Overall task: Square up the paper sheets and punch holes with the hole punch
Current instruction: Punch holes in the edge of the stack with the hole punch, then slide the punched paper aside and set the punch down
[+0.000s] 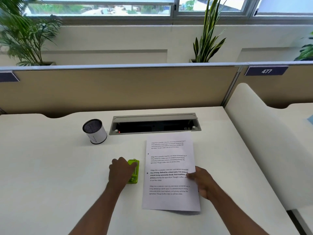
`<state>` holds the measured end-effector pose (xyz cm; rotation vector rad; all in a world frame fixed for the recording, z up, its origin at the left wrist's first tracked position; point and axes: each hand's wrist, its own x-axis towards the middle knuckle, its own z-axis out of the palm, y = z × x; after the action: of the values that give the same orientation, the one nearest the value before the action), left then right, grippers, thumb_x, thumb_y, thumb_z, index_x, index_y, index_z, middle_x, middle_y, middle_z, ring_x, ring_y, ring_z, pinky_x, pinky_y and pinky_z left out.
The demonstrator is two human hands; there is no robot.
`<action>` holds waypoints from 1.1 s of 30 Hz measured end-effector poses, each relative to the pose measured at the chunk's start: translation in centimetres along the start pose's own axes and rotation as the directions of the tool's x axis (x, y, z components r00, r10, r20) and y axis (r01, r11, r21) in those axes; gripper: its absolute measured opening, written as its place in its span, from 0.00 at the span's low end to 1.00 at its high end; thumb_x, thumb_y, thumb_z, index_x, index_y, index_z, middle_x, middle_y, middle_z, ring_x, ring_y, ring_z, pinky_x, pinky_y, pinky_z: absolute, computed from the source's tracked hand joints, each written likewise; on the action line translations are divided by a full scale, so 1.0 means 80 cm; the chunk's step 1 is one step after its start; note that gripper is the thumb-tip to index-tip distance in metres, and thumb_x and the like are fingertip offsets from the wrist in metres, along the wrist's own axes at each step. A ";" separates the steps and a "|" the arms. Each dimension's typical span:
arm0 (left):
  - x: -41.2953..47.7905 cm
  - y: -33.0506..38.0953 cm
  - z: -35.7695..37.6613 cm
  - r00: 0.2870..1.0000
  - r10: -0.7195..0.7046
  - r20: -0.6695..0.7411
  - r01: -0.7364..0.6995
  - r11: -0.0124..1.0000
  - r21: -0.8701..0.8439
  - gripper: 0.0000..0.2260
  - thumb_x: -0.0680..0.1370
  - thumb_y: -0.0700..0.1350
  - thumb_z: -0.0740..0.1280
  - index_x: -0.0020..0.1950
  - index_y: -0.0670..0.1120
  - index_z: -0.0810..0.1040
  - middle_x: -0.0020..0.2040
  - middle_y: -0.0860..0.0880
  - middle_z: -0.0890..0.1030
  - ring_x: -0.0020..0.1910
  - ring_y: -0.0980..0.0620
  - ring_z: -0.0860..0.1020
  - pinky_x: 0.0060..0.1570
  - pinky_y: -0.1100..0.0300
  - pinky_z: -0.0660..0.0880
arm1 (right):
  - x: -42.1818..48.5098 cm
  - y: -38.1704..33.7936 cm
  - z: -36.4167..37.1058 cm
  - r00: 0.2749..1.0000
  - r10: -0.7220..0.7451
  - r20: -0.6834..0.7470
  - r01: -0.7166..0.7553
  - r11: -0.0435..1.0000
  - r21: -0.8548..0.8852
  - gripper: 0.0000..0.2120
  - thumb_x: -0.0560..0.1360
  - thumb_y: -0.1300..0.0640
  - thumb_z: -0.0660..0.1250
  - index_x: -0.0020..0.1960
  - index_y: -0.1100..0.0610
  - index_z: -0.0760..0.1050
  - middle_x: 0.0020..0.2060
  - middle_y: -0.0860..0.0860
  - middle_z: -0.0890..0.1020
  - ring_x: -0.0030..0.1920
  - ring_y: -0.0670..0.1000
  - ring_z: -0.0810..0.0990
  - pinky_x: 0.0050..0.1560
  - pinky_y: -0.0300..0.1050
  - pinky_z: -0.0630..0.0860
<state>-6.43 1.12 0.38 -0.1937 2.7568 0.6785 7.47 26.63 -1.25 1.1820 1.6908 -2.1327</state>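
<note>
A stack of white printed paper sheets point(169, 199) lies on the white desk point(50, 175), right of centre. Two punched holes show along its left margin. My right hand point(202, 181) grips the sheets at their right edge, thumb on top, and the near right corner is lifted slightly off the desk. Just left of the sheets stands a lime green hole punch point(134, 173). My left hand point(121, 172) rests on it from the left, fingers curled over its top. A narrow gap separates the punch from the paper's left edge.
A black mesh pen cup point(94, 131) with a white sleeve stands at the back left of the desk. Behind the paper an open grey cable tray point(155, 123) is set into the desk. A beige partition closes the far side, and a white divider rises at the right.
</note>
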 end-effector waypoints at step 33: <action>-0.079 0.228 0.173 0.972 0.189 0.142 -0.171 0.976 -0.135 0.11 0.76 0.41 0.62 0.57 0.41 0.73 0.57 0.43 0.77 0.57 0.43 0.76 0.54 0.52 0.76 | 0.054 -0.057 -0.153 0.854 -0.244 -0.459 -0.096 0.794 -0.601 0.10 0.73 0.63 0.62 0.53 0.64 0.75 0.51 0.61 0.82 0.50 0.61 0.79 0.47 0.46 0.73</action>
<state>-0.58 24.07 -1.47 0.0828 2.6071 0.8710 7.68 40.36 -1.26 1.5490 2.4226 -1.1357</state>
